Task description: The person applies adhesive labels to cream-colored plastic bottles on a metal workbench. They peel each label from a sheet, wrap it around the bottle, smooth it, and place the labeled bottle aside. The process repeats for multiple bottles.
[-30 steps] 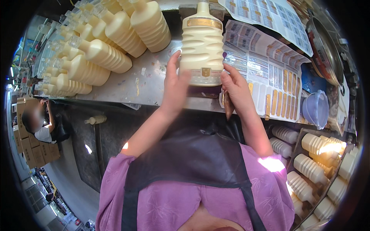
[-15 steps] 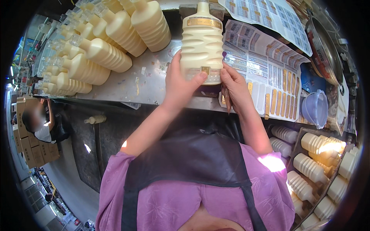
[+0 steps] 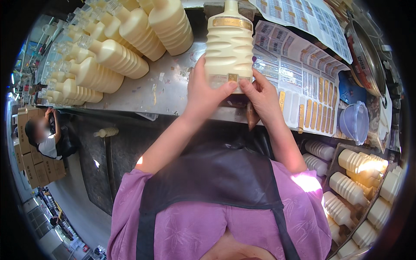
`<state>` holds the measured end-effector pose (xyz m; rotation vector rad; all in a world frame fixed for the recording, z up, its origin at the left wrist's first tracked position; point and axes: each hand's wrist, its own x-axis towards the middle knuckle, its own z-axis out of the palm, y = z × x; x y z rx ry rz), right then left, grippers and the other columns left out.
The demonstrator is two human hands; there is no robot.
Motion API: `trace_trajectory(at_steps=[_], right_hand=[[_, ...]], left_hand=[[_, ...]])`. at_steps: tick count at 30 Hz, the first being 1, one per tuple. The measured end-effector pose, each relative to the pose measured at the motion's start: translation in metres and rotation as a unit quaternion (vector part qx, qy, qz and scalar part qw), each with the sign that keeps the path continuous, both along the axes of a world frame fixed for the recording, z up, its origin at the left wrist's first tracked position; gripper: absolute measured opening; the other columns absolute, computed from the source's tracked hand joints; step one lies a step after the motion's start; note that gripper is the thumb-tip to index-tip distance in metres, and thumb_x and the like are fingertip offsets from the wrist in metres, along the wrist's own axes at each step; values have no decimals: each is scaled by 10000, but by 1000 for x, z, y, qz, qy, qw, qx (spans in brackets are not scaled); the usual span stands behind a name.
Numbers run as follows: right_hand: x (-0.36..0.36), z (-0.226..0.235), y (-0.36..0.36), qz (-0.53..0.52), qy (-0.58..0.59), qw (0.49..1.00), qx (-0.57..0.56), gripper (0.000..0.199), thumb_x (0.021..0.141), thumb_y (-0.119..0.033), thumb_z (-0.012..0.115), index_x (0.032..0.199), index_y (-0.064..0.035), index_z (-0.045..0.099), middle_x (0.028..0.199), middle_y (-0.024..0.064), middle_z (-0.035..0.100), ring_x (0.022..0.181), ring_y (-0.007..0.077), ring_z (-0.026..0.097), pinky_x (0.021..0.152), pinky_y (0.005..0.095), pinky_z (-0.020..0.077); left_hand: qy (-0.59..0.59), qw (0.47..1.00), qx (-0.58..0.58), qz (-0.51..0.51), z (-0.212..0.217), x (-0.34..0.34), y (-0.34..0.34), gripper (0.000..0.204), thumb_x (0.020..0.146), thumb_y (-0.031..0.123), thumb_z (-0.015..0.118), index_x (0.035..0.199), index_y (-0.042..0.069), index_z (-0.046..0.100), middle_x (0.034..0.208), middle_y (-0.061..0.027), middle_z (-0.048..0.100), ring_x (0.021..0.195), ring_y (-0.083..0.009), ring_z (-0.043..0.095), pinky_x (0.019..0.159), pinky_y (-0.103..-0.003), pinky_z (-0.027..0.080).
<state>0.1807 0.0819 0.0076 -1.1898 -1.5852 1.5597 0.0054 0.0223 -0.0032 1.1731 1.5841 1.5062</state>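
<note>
A cream plastic bottle (image 3: pixel 229 47) with a wavy ribbed body stands upright before me at the table's edge, its neck pointing away. A gold label runs across its shoulder, and a pale label band with a small gold square (image 3: pixel 232 78) circles its lower part. My left hand (image 3: pixel 204 93) grips the lower left side, thumb on the front by the gold square. My right hand (image 3: pixel 264 95) is closed on the lower right side, its thumb pressing the label band. From under the right palm sticks a brown pointed piece (image 3: pixel 252 118); its kind is unclear.
Many cream bottles (image 3: pixel 123 60) crowd the metal table (image 3: pixel 147 93) at left. Label sheets (image 3: pixel 299 82) lie at right, beside a small lilac bucket (image 3: pixel 354 122) and a round metal pan (image 3: pixel 366 56). Crated bottles (image 3: pixel 346 186) stand lower right. Another person (image 3: pixel 50 134) works far left.
My right thumb has moved left onto the front of the label band. The bottle has shifted slightly right. The brown pointed piece has swung and shows broader.
</note>
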Motion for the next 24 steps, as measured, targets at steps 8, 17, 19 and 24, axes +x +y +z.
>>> trace_trajectory(at_steps=[8, 17, 19, 24], right_hand=[[-2, -2, 1, -13, 5, 1000, -2, 590, 937, -368, 743, 1403, -32, 611, 718, -54, 509, 661, 37, 448, 598, 224, 390], [4, -5, 5, 16, 67, 997, -39, 555, 1036, -406, 631, 1413, -2, 585, 904, 3, 647, 842, 57, 544, 793, 231, 458], [3, -10, 4, 13, 37, 999, -21, 552, 1043, -403, 619, 1412, 5, 581, 906, 13, 660, 855, 55, 570, 796, 234, 469], [7, 3, 5, 24, 80, 990, -110, 549, 1031, -398, 643, 1413, -9, 586, 890, 9, 646, 837, 51, 557, 760, 231, 459]], left_hand=[[-23, 1000, 22, -2, -2, 1, -1, 878, 809, 356, 825, 1474, -35, 405, 1352, -221, 542, 1263, -347, 517, 1095, -457, 400], [-141, 989, 30, -45, -13, -4, -9, 546, 1112, 208, 407, 1590, -15, 265, 1580, -134, 405, 1422, -213, 416, 1197, -349, 300], [-174, 982, 43, -54, -17, -5, -9, 547, 1110, 209, 412, 1587, -16, 271, 1567, -132, 424, 1424, -210, 415, 1199, -352, 299], [-237, 966, 77, -65, -13, -7, -10, 534, 1109, 200, 414, 1581, -18, 293, 1551, -137, 444, 1413, -206, 429, 1197, -350, 305]])
